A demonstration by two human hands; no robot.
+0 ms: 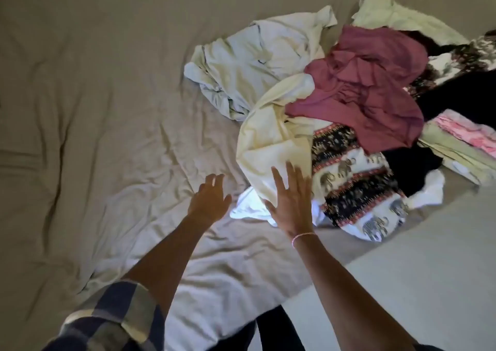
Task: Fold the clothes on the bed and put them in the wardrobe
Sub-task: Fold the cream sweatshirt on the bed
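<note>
A heap of unfolded clothes lies on the bed (94,109) at the right. It holds a cream garment (271,138), a pale white one (249,63), a maroon top (375,82), elephant-print trousers (354,178) and a white piece (247,203) at the near edge. My right hand (292,200) reaches out with straight spread fingers over the cream garment's near edge. My left hand (209,200) hovers beside it over the sheet, fingers relaxed, holding nothing.
A small stack of folded pink and pale green items (464,146) sits at the right edge. Black clothing (461,95) and a floral piece (461,55) lie behind it. The wrinkled beige sheet stretches left. The bed's near edge (308,289) meets a grey floor (429,270).
</note>
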